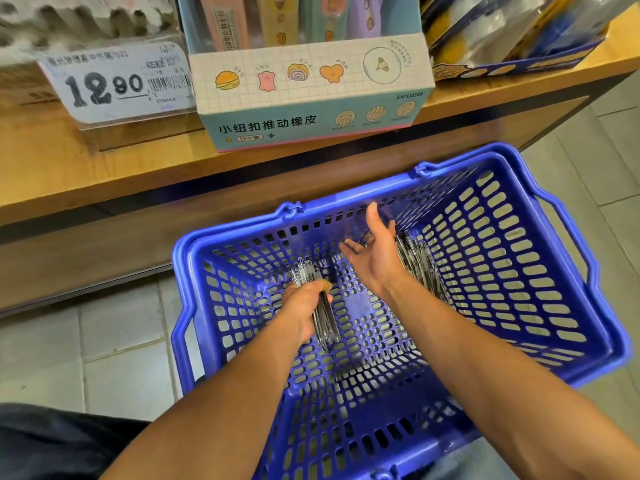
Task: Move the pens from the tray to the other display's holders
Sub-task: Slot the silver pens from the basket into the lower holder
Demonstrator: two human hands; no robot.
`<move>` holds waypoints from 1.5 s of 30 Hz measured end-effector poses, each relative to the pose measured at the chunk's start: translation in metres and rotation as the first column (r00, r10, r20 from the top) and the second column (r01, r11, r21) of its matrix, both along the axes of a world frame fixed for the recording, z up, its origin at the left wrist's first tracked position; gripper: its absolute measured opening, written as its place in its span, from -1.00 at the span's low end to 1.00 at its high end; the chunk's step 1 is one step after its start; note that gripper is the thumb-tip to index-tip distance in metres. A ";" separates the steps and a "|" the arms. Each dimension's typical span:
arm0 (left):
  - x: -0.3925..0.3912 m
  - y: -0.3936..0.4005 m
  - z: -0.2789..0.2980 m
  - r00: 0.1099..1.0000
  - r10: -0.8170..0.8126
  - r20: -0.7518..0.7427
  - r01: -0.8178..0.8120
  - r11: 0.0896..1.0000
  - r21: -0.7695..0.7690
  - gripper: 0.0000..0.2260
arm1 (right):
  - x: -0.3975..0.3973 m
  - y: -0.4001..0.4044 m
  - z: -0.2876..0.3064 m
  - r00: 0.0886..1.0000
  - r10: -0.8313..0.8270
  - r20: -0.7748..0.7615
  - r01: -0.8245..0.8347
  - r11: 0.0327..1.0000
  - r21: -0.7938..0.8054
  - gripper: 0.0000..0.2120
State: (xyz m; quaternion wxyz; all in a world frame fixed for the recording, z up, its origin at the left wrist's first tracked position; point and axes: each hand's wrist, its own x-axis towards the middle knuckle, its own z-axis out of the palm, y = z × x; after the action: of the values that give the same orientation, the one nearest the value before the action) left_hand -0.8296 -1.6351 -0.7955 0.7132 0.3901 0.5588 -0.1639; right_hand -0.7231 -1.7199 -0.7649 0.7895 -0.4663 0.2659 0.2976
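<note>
Inside a blue basket (540,258) our left hand (304,306) grips a bundle of clear pens (323,320); our right hand (372,251) hovers with relaxed fingers beside more loose pens (420,261) on the basket floor.

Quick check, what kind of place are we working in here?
Most likely a stationery shop: a price tag and boxed eraser display sit on a wooden shelf, above a blue shopping basket.

Blue basket (571,344): glossy moulded plastic, perforated walls. Pens (320,313): clear, shiny plastic barrels. Shelf (104,174): smooth wood-grain top; eraser box (311,98): matt printed card; floor (121,341): smooth grey tiles.
</note>
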 end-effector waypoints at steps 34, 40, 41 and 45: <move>-0.004 0.001 -0.001 0.998 -0.061 -0.013 0.061 0.998 0.011 -0.61 | -0.021 -0.082 -0.071 0.077 0.717 -0.693 -0.099 -0.686 -0.721 -0.80; -0.002 -0.002 -0.002 0.998 -0.056 -0.012 0.057 0.997 0.044 -0.39 | -0.011 -0.063 -0.038 0.359 0.906 -0.224 -0.610 0.046 -0.791 -0.77; -0.002 -0.003 -0.002 0.999 -0.053 -0.001 0.053 0.998 0.046 -0.35 | -0.011 -0.057 -0.028 0.365 0.919 -0.150 -0.644 0.132 -0.754 -0.80; -0.001 -0.003 0.002 0.999 -0.018 0.037 0.017 1.000 0.008 -0.35 | -0.021 -0.039 -0.009 0.429 0.900 0.070 -0.732 0.392 -0.556 -0.90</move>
State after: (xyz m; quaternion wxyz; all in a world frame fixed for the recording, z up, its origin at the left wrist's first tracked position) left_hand -0.8305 -1.6377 -0.7935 0.7206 0.4006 0.5426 -0.1607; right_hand -0.7443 -1.7587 -0.7740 0.4356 -0.7480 -0.0945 0.4918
